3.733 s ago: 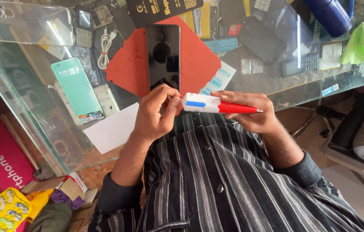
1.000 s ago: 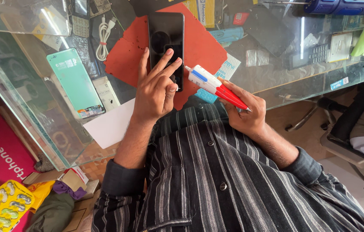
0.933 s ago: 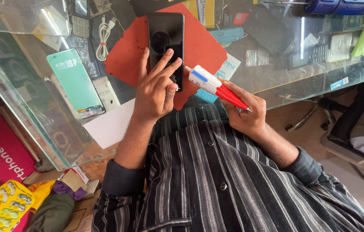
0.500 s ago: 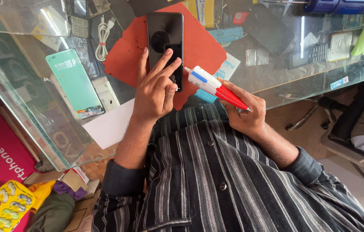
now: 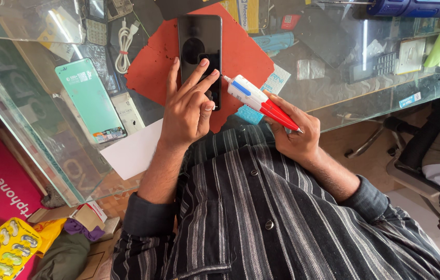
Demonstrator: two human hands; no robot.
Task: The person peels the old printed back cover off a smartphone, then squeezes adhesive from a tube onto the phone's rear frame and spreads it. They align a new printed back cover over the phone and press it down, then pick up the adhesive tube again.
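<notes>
Item: white-and-red glue tube with a blue label band (image 5: 261,101), clamped in the right hand (image 5: 295,137), fingers closed around its red rear end. Long axis runs diagonally; the thin nozzle points far-left, its tip just beside the right edge of the black slab-shaped smartphone (image 5: 200,57). Change since a few seconds back: the tube was held level in both hands near the chest, clear of the phone; now it is angled toward the phone's edge, which suggests adhesive work at that edge. Left hand (image 5: 186,111): not gripping, fingers spread flat on the phone's near end, pressing it onto the red-orange rubber work mat (image 5: 246,54) on the glass desktop (image 5: 334,88).
</notes>
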